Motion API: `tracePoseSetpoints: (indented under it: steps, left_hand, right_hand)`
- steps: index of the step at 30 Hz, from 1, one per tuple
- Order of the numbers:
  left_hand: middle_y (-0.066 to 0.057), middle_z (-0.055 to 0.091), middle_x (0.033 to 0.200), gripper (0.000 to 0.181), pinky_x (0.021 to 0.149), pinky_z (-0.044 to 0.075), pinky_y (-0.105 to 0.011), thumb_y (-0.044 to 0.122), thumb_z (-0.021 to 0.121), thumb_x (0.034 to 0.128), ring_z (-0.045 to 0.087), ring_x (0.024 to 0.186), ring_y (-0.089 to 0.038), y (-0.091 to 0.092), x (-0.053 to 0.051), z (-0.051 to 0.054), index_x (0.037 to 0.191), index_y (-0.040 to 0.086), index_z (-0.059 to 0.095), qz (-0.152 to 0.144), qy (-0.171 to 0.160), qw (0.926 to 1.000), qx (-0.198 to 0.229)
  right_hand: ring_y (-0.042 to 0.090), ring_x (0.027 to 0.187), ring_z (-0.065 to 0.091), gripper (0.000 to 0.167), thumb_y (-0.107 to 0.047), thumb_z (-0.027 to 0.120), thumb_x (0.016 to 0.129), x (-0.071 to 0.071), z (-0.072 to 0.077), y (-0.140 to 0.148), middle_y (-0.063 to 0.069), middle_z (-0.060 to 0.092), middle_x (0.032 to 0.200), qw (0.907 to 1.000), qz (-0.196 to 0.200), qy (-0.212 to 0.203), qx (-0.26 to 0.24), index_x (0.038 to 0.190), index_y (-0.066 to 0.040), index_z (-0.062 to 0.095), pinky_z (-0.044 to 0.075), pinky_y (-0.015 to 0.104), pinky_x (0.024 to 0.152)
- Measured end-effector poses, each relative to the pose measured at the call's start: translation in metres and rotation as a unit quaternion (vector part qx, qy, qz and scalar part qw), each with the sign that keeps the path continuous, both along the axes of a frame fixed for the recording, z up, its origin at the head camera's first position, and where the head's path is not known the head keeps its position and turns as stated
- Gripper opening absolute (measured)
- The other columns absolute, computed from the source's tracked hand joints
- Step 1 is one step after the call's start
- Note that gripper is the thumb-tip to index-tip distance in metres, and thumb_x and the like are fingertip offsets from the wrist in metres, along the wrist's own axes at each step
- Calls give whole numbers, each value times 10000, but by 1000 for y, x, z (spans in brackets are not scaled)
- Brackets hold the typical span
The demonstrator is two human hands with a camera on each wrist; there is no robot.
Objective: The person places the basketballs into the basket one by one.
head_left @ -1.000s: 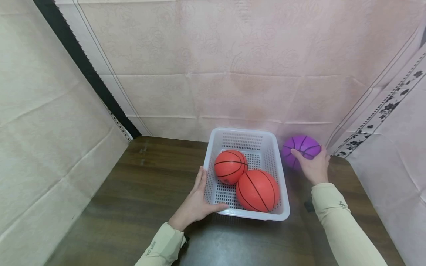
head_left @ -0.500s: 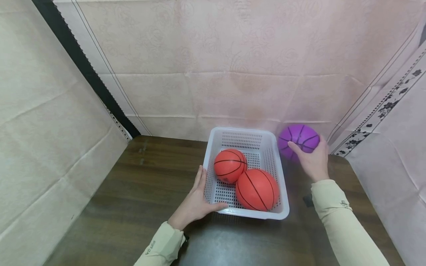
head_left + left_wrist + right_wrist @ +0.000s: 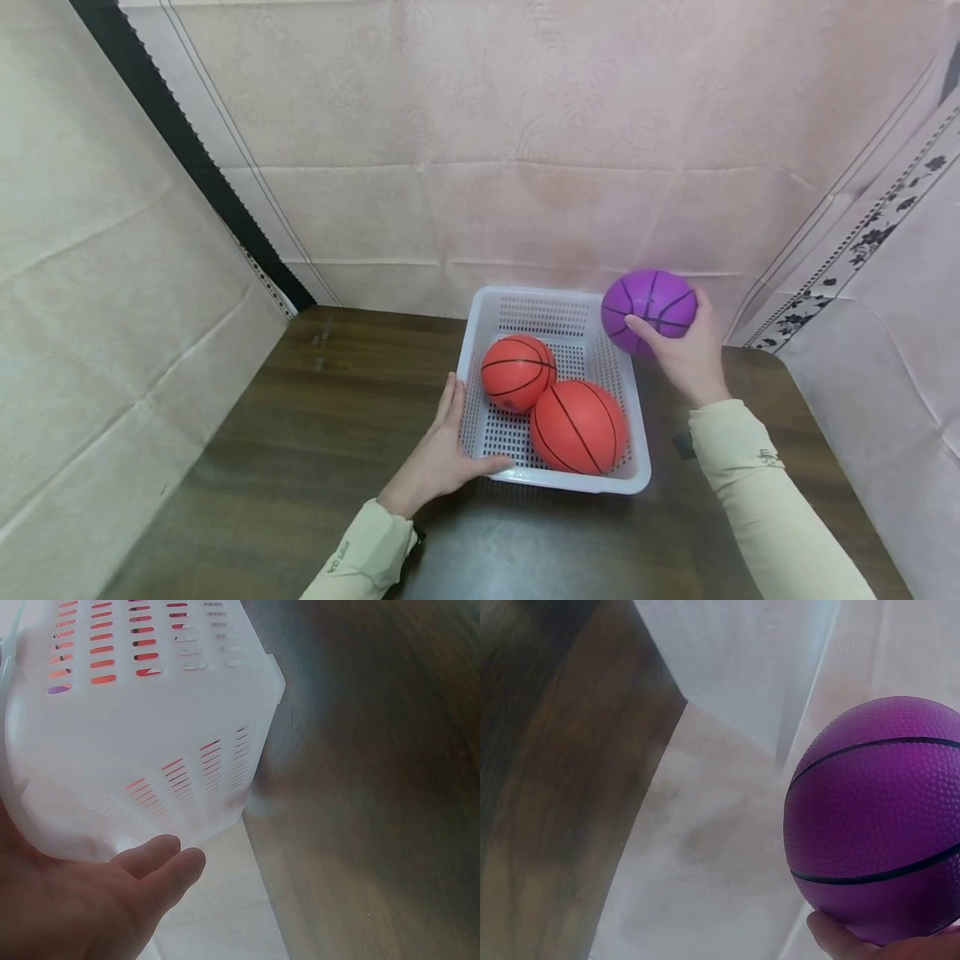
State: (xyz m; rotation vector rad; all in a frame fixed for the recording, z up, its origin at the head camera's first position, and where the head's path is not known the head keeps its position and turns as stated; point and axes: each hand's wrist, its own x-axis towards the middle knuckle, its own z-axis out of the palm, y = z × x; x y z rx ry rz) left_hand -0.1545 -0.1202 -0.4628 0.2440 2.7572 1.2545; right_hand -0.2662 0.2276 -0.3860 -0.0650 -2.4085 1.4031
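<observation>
My right hand (image 3: pixel 688 348) grips a purple mini basketball (image 3: pixel 649 313) with black lines. The ball is raised over the right rim of a white plastic basket (image 3: pixel 639 433), near its back corner. In the right wrist view the purple mini basketball (image 3: pixel 877 817) fills the right side, with fingertips below it. My left hand (image 3: pixel 442 461) rests on the basket's front left corner, thumb on the front rim and straight fingers along the left side. Inside the basket lie a smaller orange mini basketball (image 3: pixel 517 373) and a larger orange mini basketball (image 3: pixel 579 427), close together.
The basket stands on a dark wooden table (image 3: pixel 360 400), close to its back edge. A pale cloth (image 3: pixel 480 208) hangs behind the table. More cloth covers the left side (image 3: pixel 112 333) and the right side (image 3: pixel 900 317).
My right hand has lifted the purple mini basketball from beside the basket and carried it left to above the right rim. The left hand, basket and orange mini basketballs stay put.
</observation>
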Motion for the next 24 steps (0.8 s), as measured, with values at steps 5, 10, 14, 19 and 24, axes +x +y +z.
tracePoseSetpoints:
  steps: [5,10,14,19,24]
  left_hand:
    - [174,-154,1589,1327,974,467,-435,725,758,621,425,1319,-271,0,0,-1,1571,206,-10,-22,-10,9999,100]
    - [175,-159,1588,1334,980,462,-432,738,750,616,422,1324,-262,0,0,-2,1570,200,-11,-7,13,10000,14]
    - [173,-165,1587,1322,1011,430,-447,714,762,632,385,1354,-267,0,0,-2,1570,188,-8,36,42,9999,-119]
    - [182,-165,1585,1312,1015,424,-455,697,770,639,373,1362,-269,1,1,-2,1569,200,-10,53,23,10000,-80]
    - [163,-164,1592,1321,1018,420,-459,707,764,636,369,1364,-278,0,1,-1,1568,188,-14,3,44,10000,-17]
  right_hand:
    - [363,1258,443,1045,-531,812,723,0,-1,-11,151,351,1451,9998,56,-29,167,1518,-181,231,428,573,975]
    - [394,1273,411,1074,-547,798,730,1,0,-23,181,320,1460,9992,182,-119,342,1537,-177,192,421,605,965]
    - [399,1277,402,1067,-549,802,725,-1,-1,-33,188,304,1456,9986,347,-126,380,1533,-184,209,424,611,958]
    - [421,1283,397,1105,-563,798,720,-3,-3,-40,200,281,1473,9971,513,-284,480,1550,-201,165,426,620,949]
    - [466,1371,268,1165,-645,707,765,-2,-1,-39,214,115,1569,9927,725,-569,781,1570,-183,4,301,672,1020]
